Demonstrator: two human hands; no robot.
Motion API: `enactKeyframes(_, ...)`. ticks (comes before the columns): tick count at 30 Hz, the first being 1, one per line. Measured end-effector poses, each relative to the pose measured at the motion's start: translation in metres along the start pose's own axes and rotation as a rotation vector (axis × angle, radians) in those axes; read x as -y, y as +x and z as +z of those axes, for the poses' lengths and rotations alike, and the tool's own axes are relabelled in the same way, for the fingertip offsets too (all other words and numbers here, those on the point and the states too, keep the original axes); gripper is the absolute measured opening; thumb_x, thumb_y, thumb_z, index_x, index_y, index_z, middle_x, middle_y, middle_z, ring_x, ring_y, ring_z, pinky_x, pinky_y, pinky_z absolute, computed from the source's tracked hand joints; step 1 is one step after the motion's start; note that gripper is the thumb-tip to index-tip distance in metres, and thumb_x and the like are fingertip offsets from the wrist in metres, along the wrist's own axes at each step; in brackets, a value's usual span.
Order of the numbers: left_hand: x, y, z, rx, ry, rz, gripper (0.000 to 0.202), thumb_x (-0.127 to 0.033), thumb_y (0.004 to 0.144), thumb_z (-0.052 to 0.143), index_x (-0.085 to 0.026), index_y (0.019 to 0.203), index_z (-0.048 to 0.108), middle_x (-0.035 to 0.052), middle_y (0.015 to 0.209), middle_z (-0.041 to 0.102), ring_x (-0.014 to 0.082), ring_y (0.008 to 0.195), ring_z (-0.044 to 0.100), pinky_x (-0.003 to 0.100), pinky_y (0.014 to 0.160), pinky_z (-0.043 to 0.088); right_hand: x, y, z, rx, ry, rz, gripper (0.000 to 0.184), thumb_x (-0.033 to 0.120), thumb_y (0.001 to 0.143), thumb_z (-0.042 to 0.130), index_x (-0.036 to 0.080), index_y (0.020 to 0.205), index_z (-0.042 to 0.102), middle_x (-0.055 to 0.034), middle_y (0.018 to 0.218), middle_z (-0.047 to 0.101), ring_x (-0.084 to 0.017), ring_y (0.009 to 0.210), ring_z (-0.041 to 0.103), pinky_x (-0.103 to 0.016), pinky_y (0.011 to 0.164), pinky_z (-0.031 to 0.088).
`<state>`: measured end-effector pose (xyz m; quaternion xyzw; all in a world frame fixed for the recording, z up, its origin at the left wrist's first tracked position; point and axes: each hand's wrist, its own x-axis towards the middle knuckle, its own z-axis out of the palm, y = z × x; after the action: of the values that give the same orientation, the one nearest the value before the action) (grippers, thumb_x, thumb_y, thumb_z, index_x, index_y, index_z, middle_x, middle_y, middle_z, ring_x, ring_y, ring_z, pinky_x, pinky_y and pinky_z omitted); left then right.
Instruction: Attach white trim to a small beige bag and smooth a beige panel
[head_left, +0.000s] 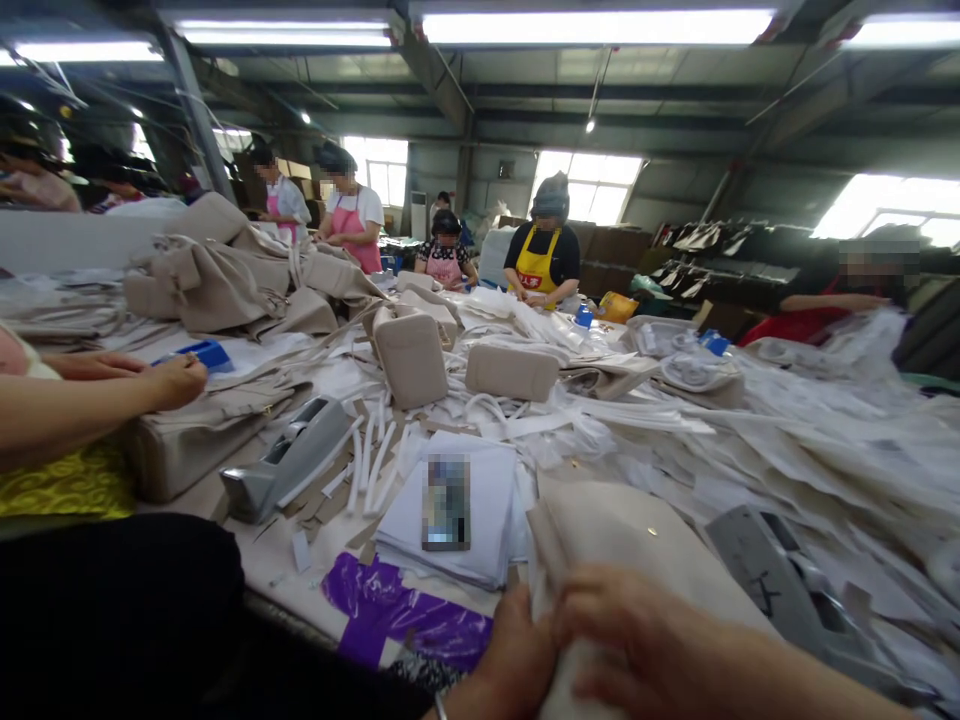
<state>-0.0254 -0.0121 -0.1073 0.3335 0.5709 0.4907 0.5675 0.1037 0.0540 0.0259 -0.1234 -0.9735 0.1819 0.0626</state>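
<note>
A beige bag with a small gold-coloured metal piece on its face lies in front of me, running off the lower edge of the view. My left hand holds its near left edge, fingers closed. Over the same edge, just to the right, my right hand is curled on the bag, somewhat blurred, with some fingertips hidden. Left of the bag sits a stack of white sheets, a phone-like device resting on top. Purple tape covers the table edge near my left hand.
Grey tape dispensers stand at left and right. White strips and finished-looking beige bags crowd the table. At left, a co-worker's hand is near a blue tool. Other people work across the table.
</note>
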Motion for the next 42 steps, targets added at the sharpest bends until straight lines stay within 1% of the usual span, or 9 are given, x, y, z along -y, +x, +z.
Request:
enactKeyframes(4, -0.009, -0.003, -0.007, -0.109, 0.298, 0.042, 0.037, -0.036, 0.081, 0.063, -0.011, 0.108, 0.063, 0.0161, 0.109, 0.067, 0.0318, 0.107, 0.059, 0.042, 0.095, 0.044, -0.067, 0.029, -0.05, -0.006, 0.022, 0.235, 0.045, 0.039, 0.087, 0.063, 0.019, 0.128, 0.062, -0.0153, 0.134, 0.059, -0.031, 0.124, 0.053, -0.048, 0.107, 0.04)
enactKeyframes(7, -0.02, -0.002, -0.013, -0.296, 0.476, 0.228, 0.044, -0.03, 0.078, 0.064, -0.01, 0.116, 0.06, 0.0169, 0.115, 0.061, 0.0311, 0.112, 0.054, 0.042, 0.1, 0.04, -0.115, 0.045, -0.044, 0.07, 0.109, 0.422, 0.057, 0.042, 0.083, 0.066, 0.015, 0.133, 0.061, -0.0186, 0.134, 0.06, -0.037, 0.123, 0.054, -0.052, 0.107, 0.04)
enactKeyframes(10, -0.035, 0.005, -0.012, -0.292, 0.463, 0.355, 0.03, -0.024, 0.081, 0.057, -0.014, 0.109, 0.064, 0.0109, 0.103, 0.063, 0.0253, 0.099, 0.057, 0.036, 0.091, 0.044, -0.137, 0.05, -0.029, 0.071, 0.279, 0.431, 0.042, 0.038, 0.08, 0.067, 0.017, 0.117, 0.071, -0.0109, 0.115, 0.072, -0.032, 0.107, 0.063, -0.042, 0.095, 0.048)
enactKeyframes(14, -0.052, 0.017, -0.003, -0.182, 0.277, 0.237, 0.032, -0.034, 0.086, 0.057, -0.014, 0.107, 0.068, 0.0105, 0.102, 0.066, 0.0245, 0.096, 0.059, 0.034, 0.088, 0.045, -0.139, 0.048, -0.033, 0.151, 0.592, 0.561, 0.028, 0.042, 0.073, 0.076, 0.015, 0.082, 0.074, -0.0017, 0.072, 0.07, -0.018, 0.067, 0.061, -0.027, 0.061, 0.047)
enactKeyframes(20, -0.073, 0.016, 0.004, 0.071, 0.262, 0.263, 0.057, -0.06, 0.085, 0.056, -0.019, 0.124, 0.063, 0.0102, 0.115, 0.06, 0.0269, 0.106, 0.054, 0.033, 0.093, 0.043, -0.129, 0.041, -0.034, 0.047, 1.064, 0.571, 0.041, 0.052, 0.072, 0.081, 0.014, 0.076, 0.068, -0.0003, 0.067, 0.064, -0.014, 0.059, 0.056, -0.026, 0.059, 0.046)
enactKeyframes(25, -0.078, 0.024, 0.015, -0.002, 0.236, 0.055, 0.054, -0.044, 0.073, 0.07, -0.02, 0.121, 0.064, 0.0093, 0.116, 0.063, 0.0281, 0.106, 0.057, 0.034, 0.092, 0.044, -0.136, 0.04, -0.03, 0.03, 0.815, 0.427, 0.034, 0.05, 0.075, 0.078, 0.017, 0.076, 0.071, -0.0066, 0.112, 0.067, -0.025, 0.101, 0.059, -0.031, 0.083, 0.049)
enactKeyframes(31, -0.068, 0.038, 0.021, -0.026, 0.117, 0.024, 0.032, -0.016, 0.066, 0.057, -0.016, 0.096, 0.067, 0.0073, 0.093, 0.072, 0.0247, 0.09, 0.065, 0.03, 0.075, 0.049, -0.153, 0.046, -0.016, 0.208, 0.644, 0.487, 0.021, 0.034, 0.075, 0.071, 0.018, 0.085, 0.063, 0.0014, 0.079, 0.062, -0.018, 0.076, 0.056, -0.027, 0.067, 0.043)
enactKeyframes(34, -0.066, 0.029, 0.015, -0.052, 0.174, 0.007, 0.028, -0.025, 0.072, 0.061, -0.014, 0.097, 0.066, 0.0095, 0.097, 0.072, 0.0263, 0.093, 0.065, 0.033, 0.079, 0.05, -0.153, 0.051, -0.005, 0.143, 0.419, 0.5, 0.014, 0.028, 0.076, 0.065, 0.019, 0.078, 0.055, 0.0032, 0.074, 0.055, -0.017, 0.074, 0.051, -0.026, 0.066, 0.038)
enactKeyframes(42, -0.062, -0.012, -0.002, 0.277, 0.244, -0.127, 0.061, -0.051, 0.062, 0.079, -0.016, 0.11, 0.066, 0.0084, 0.095, 0.073, 0.0263, 0.082, 0.067, 0.034, 0.068, 0.053, -0.143, 0.052, 0.018, -0.016, 0.262, 0.54, 0.022, 0.036, 0.086, 0.054, 0.021, 0.071, 0.047, 0.0027, 0.069, 0.052, -0.016, 0.069, 0.048, -0.028, 0.064, 0.034)
